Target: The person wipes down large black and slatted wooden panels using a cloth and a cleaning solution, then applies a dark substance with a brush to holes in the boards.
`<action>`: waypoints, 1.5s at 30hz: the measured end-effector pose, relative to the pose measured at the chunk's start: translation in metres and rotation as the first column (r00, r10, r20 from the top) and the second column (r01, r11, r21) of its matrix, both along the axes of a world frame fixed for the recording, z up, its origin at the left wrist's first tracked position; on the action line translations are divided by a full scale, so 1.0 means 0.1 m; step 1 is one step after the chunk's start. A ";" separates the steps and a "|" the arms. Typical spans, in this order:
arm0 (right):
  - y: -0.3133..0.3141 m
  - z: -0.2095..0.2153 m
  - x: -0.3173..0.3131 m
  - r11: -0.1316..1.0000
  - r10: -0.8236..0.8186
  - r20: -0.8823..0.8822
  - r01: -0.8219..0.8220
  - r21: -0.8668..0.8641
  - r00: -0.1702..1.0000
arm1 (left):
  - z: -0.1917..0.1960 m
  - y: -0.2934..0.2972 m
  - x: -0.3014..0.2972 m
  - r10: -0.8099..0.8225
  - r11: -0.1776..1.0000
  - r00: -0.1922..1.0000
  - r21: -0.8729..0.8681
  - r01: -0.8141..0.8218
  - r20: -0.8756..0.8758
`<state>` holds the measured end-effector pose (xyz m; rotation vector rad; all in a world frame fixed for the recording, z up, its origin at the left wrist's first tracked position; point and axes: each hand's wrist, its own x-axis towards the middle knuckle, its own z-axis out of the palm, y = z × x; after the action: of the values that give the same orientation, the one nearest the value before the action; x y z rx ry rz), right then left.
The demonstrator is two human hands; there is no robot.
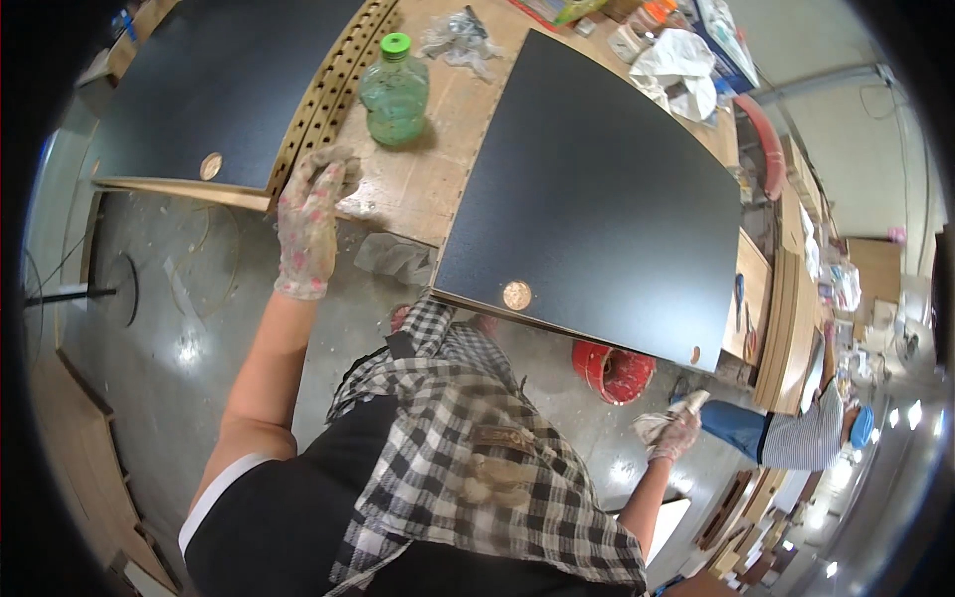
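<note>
My left hand (310,217), in a pink-flecked work glove, reaches up to the workbench edge. Its fingers curl over the near end of the perforated wooden strips (333,85), which lie beside a black panel (214,85). A second, larger black panel (597,179) lies on the bench to the right, with a round recess (516,295) near its front edge. My right hand (671,430), also gloved, hangs low at my side, away from the bench. Whether it holds something pale is unclear. A green plastic bottle (395,90) stands between the two panels.
A red bucket (612,370) sits on the grey floor under the bench. Another person (796,438) in a striped shirt bends over at the right. A white bag (681,70) and clutter lie at the bench's far end. Wooden boards (786,318) stack at right.
</note>
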<state>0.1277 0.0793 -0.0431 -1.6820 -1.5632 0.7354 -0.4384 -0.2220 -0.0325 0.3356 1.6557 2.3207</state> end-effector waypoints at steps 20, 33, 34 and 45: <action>0.25 0.20 -1.09 0.925 0.087 0.309 -0.191 0.327 0.947 | -0.49 0.36 -0.41 0.120 0.945 0.980 -0.285 -0.162 -0.157; -0.99 0.32 -3.78 0.140 0.618 0.759 -0.979 0.147 0.202 | -0.85 0.88 -1.06 0.056 0.884 0.868 -0.379 -0.273 -0.493; -1.12 0.45 -3.84 0.169 0.687 0.704 -0.982 0.087 0.180 | -0.81 0.86 -1.06 0.018 0.899 0.911 -0.392 -0.196 -0.413; -0.44 0.21 -4.66 0.207 0.685 0.645 -0.940 0.272 0.338 | -0.58 0.74 -1.00 -0.014 0.962 0.885 -0.248 -0.115 -0.465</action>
<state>-0.3378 0.0350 -0.0221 -0.2880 -2.7030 0.2320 -0.5386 -0.1480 -0.0901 0.8505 2.1936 2.1168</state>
